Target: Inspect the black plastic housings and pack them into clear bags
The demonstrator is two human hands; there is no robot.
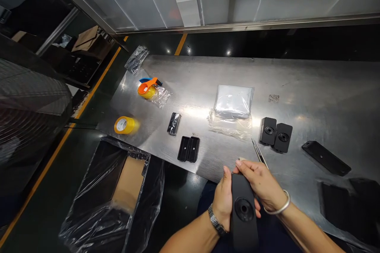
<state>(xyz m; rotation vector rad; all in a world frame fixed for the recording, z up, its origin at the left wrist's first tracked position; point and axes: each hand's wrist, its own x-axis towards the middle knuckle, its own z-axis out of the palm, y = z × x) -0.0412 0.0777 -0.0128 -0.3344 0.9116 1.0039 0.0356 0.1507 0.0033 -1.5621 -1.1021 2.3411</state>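
Clasping black housing [244, 229] along one long side with left hand [222, 202]; pinching its far end with right hand [263, 182], perhaps with a pale scrap [242, 159]; held bodyward of tweezers [259, 151], far end nearest them.

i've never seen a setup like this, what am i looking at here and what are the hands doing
There is no robot: the single picture comes from a camera worn on a person's head, looking forward and down at their bare hands.

The left hand and right hand hold a long black part with a round, ringed hole, in front of the metal table.

On the table lie a roll of yellow tape, an orange and blue tape dispenser, a stack of clear plastic bags, metal tweezers and more black parts.
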